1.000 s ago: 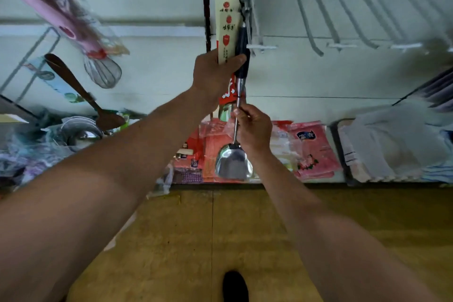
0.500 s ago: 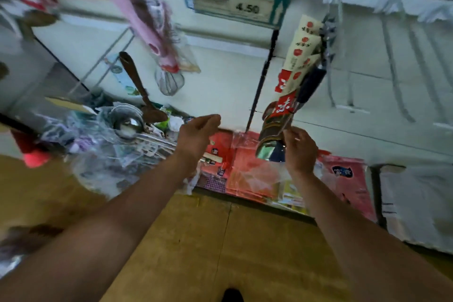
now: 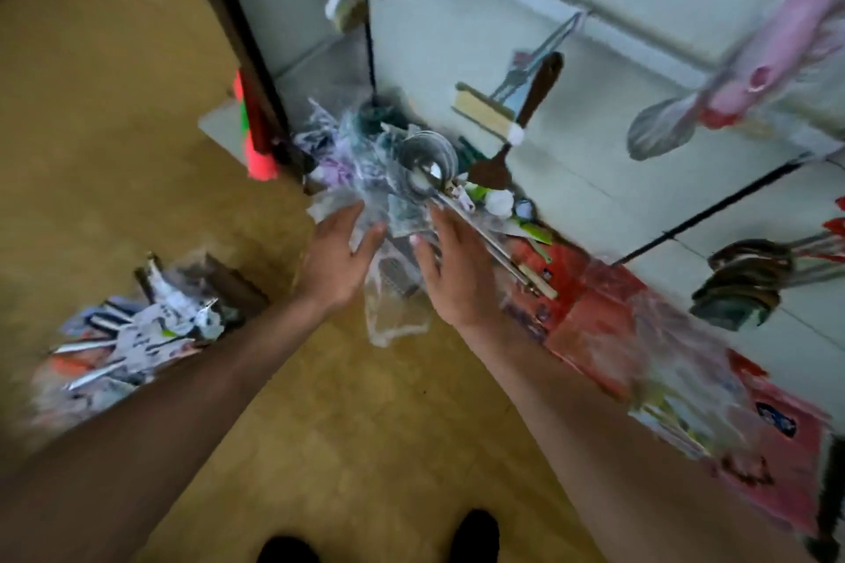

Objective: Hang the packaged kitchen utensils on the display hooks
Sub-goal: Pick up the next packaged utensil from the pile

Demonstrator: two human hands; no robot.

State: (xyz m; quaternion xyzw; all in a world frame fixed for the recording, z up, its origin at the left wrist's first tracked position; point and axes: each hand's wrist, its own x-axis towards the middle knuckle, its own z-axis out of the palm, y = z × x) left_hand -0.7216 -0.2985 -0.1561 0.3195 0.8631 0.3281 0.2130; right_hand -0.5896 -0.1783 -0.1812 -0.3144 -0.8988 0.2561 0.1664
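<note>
My left hand and right hand are both spread with fingers straight, holding nothing, over the heap of packaged utensils at the foot of the wall. A clear plastic wrapper lies between them; blur hides whether my fingertips touch it. A steel ladle lies on the heap, its handle running just past my right hand. A bunch of steel spatulas hangs on the wall at right, a wooden spatula and a pink-handled whisk higher up. Another pile of packets lies on the floor at left.
</note>
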